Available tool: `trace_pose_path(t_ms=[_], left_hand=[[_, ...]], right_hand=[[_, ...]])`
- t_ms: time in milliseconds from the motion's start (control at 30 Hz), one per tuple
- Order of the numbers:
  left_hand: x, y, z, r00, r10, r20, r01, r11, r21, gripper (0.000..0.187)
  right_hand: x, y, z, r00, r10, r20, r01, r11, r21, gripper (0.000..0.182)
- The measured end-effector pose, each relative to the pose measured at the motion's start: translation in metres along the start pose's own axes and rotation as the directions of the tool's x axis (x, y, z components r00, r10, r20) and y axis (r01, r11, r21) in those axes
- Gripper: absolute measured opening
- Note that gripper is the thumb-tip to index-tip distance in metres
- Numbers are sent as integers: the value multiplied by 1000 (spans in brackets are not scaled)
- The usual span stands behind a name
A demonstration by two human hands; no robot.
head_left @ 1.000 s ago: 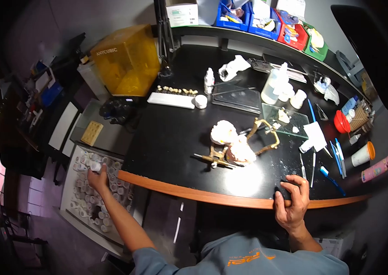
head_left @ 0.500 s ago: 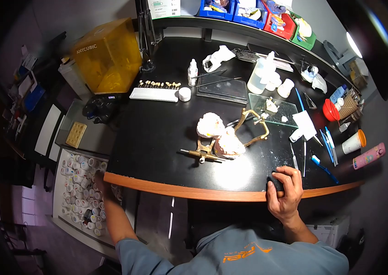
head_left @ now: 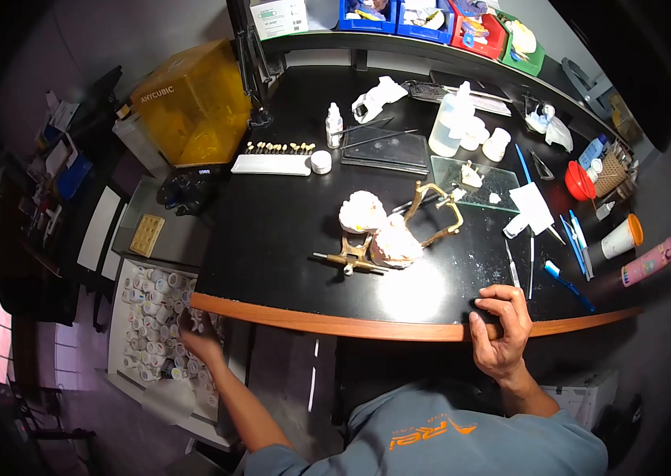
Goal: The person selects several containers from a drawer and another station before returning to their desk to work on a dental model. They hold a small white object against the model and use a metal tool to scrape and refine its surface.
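Note:
My left hand (head_left: 200,339) reaches down into an open drawer (head_left: 117,333) at the lower left, among many small white lidded jars (head_left: 149,317). Its fingers are dim and blurred, and I cannot make out whether a jar is between them. On the desk's wooden front edge (head_left: 335,320) rests my right hand (head_left: 502,329), fingers loosely bent and apart from the thumb, holding nothing. Mid-desk lies a brass dental articulator (head_left: 355,258) spread open, with one plaster dental model (head_left: 362,213) and another pinkish-white model (head_left: 396,242) on it.
Behind the models stand a shade guide (head_left: 272,164), a small white jar (head_left: 320,162) and a clear bottle (head_left: 448,123). A glass slab (head_left: 502,190), a toothbrush (head_left: 569,287), an orange-rimmed cup (head_left: 622,236) and a pink bottle (head_left: 649,262) sit right. A yellow printer cover (head_left: 192,103) stands left.
My left hand has moved right and down over the jars, coming more into view from beside the desk corner. The view has shifted slightly. My right hand stays on the desk edge.

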State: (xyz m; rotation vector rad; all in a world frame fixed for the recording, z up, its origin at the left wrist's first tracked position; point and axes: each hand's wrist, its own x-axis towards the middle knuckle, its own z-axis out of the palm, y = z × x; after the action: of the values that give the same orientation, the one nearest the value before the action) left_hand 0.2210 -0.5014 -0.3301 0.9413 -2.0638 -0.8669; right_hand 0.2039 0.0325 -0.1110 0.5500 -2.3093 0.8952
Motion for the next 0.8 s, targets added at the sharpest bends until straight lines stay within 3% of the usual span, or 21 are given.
trace_pose_path(t_ms=[100, 200, 233, 300, 367, 400, 433, 467, 500, 533, 633, 800], left_hand=[[-35, 45, -11, 994, 92, -57, -99, 985, -142, 45], [-50, 37, -25, 986, 131, -106, -130, 991, 16, 38], [-55, 40, -39, 967, 229, -114, -221, 972, 75, 36], [-60, 48, -78, 991, 94, -91, -82, 989, 121, 38], [-53, 10, -119, 987, 99, -125, -52, 941, 336, 40], [-48, -18, -140, 984, -117, -134, 149, 953, 263, 44], [-55, -9, -164, 991, -58, -117, 114, 824, 554, 53], [-67, 19, -180, 967, -229, -115, 246, 711, 659, 70], [-65, -15, -198, 934, -326, -143, 333, 656, 677, 85], [-64, -80, -219, 951, -282, -125, 287, 660, 694, 93], [-82, -117, -232, 840, -519, -159, 436, 470, 767, 106], [-95, -168, -206, 774, -584, -245, 592, 529, 609, 115]], right_hand=[[1, 3, -10, 999, -45, 14, 43, 993, 106, 20], [3, 6, -29, 996, -72, 44, 55, 949, 310, 22], [9, 4, -38, 987, -158, 18, 144, 940, 308, 25], [15, 2, -60, 962, -272, -15, 266, 925, 271, 24], [20, -3, -85, 942, -334, -35, 334, 917, 220, 20], [22, -4, -96, 933, -356, -59, 360, 911, 201, 18], [23, -5, -106, 919, -382, -100, 394, 900, 187, 18], [25, -7, -113, 893, -414, -179, 443, 878, 180, 19], [24, -8, -124, 868, -429, -249, 478, 857, 192, 21], [23, -8, -135, 839, -442, -317, 514, 835, 198, 23], [25, -19, -170, 755, -543, -367, 600, 799, 52, 23], [21, -38, -217, 683, -649, -334, 640, 753, -154, 23]])
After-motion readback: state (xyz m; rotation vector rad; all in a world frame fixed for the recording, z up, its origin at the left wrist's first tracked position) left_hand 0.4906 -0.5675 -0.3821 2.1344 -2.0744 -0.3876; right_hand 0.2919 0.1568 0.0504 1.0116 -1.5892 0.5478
